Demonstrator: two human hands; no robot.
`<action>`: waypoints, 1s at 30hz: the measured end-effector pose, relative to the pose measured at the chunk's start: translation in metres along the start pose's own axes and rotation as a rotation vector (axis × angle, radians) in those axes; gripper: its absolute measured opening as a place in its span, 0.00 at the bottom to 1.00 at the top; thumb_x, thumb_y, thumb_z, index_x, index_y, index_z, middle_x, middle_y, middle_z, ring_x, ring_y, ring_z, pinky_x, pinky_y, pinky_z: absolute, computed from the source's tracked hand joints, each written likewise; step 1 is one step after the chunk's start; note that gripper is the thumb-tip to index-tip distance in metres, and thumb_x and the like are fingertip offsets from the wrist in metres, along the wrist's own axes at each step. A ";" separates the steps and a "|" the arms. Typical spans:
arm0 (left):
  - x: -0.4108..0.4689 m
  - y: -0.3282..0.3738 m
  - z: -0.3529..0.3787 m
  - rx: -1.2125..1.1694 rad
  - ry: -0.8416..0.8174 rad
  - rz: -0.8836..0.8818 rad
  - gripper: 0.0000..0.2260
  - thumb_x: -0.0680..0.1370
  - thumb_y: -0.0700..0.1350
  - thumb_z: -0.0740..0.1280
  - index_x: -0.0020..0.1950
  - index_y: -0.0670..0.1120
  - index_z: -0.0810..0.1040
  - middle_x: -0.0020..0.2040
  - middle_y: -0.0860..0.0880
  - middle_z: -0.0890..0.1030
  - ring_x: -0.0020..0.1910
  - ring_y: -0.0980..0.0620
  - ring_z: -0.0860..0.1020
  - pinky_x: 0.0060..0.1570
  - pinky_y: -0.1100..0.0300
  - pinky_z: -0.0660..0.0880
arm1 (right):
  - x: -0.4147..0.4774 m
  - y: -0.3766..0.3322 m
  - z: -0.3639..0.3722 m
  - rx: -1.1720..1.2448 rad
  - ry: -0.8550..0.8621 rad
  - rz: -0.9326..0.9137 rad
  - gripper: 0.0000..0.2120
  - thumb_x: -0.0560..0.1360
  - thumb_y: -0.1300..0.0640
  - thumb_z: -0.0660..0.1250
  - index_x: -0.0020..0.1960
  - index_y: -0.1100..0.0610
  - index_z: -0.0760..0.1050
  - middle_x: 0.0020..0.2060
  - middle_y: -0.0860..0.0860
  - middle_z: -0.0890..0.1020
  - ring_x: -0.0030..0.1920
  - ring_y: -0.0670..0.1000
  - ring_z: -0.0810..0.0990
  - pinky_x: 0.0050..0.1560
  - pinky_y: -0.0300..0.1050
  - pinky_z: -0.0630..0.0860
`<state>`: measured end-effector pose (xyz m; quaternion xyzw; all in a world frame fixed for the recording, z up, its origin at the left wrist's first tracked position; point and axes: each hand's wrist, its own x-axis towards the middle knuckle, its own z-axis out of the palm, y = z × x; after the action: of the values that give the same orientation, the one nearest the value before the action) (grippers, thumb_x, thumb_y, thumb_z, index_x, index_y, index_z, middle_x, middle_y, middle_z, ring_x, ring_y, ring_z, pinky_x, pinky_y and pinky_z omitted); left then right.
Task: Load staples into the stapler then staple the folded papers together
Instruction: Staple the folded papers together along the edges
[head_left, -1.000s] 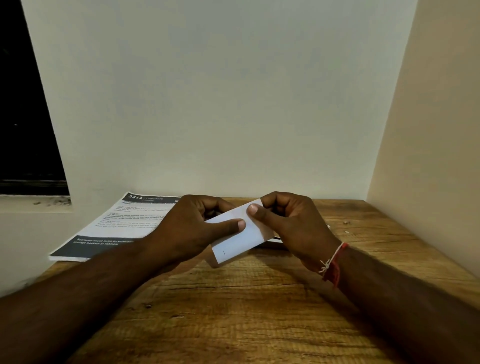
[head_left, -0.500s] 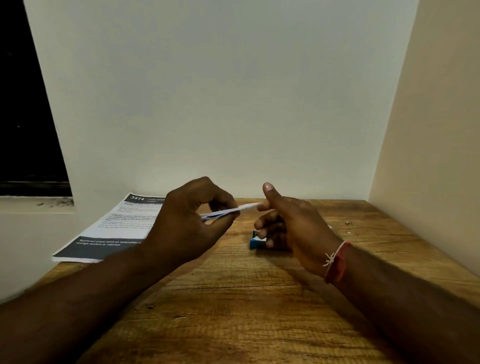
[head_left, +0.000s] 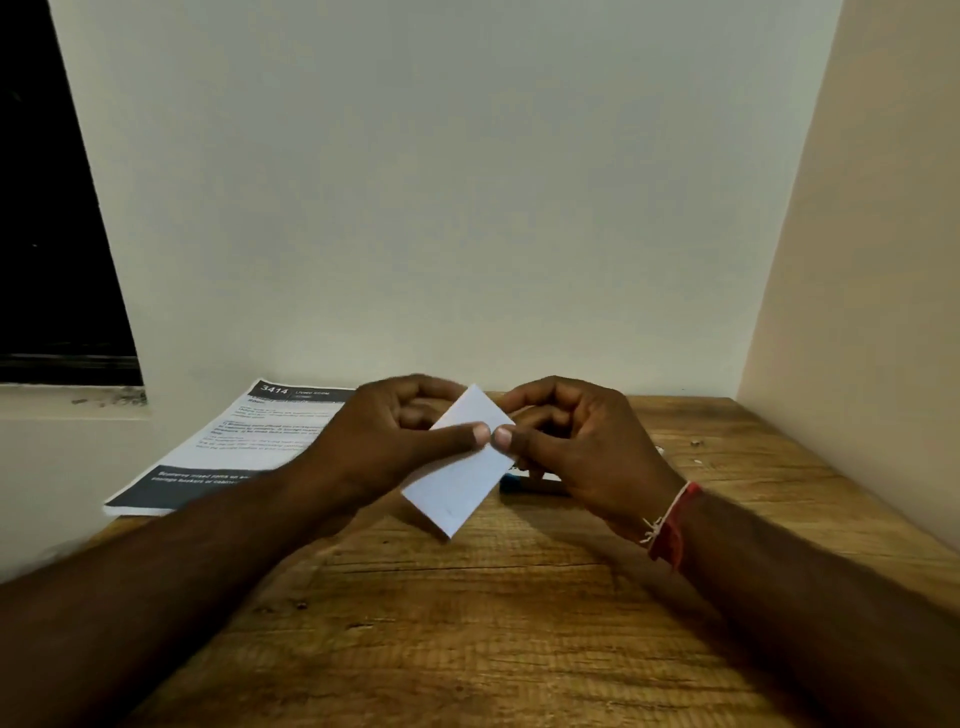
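- Left hand (head_left: 384, 447) and right hand (head_left: 582, 441) raised above surface (head_left: 467, 623), thumbs nearly touching.
- Both pinching folded papers (head_left: 460, 478), tilted diagonally.
- Possibly stapler (head_left: 524, 484) behind, mostly hidden.

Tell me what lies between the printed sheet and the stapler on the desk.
In the head view, the left hand and the folded paper, pinched by both thumbs, fill the stretch between the printed sheet and the stapler.

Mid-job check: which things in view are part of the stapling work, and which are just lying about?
In the job: folded paper, pinched by left hand and right hand; stapler, mostly hidden under the right hand.

Lying about: printed sheet at the far left of the wooden table.
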<state>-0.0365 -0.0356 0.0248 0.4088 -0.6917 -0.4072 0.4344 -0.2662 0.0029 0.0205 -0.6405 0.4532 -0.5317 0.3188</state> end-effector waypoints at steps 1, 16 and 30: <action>-0.001 -0.001 0.002 0.006 -0.039 -0.016 0.20 0.73 0.51 0.85 0.64 0.54 0.88 0.52 0.50 0.93 0.53 0.50 0.92 0.59 0.48 0.86 | -0.001 0.000 0.001 -0.029 -0.007 0.001 0.09 0.75 0.62 0.81 0.54 0.58 0.86 0.41 0.58 0.90 0.39 0.52 0.87 0.42 0.49 0.86; 0.008 -0.013 -0.002 0.207 0.074 0.038 0.16 0.72 0.51 0.87 0.57 0.53 0.90 0.48 0.55 0.92 0.45 0.55 0.90 0.43 0.62 0.84 | 0.017 0.019 -0.015 0.078 0.112 0.050 0.10 0.81 0.50 0.75 0.59 0.54 0.87 0.45 0.53 0.91 0.42 0.51 0.84 0.44 0.48 0.80; 0.006 -0.016 0.000 0.295 0.240 0.139 0.11 0.73 0.49 0.85 0.48 0.53 0.84 0.43 0.52 0.87 0.39 0.60 0.83 0.36 0.68 0.73 | 0.009 0.038 0.002 -0.074 -0.080 0.142 0.07 0.80 0.51 0.78 0.54 0.54 0.85 0.43 0.52 0.88 0.40 0.49 0.83 0.43 0.47 0.80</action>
<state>-0.0350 -0.0467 0.0119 0.4649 -0.7136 -0.2190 0.4761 -0.2735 -0.0202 -0.0103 -0.6388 0.5039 -0.4646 0.3496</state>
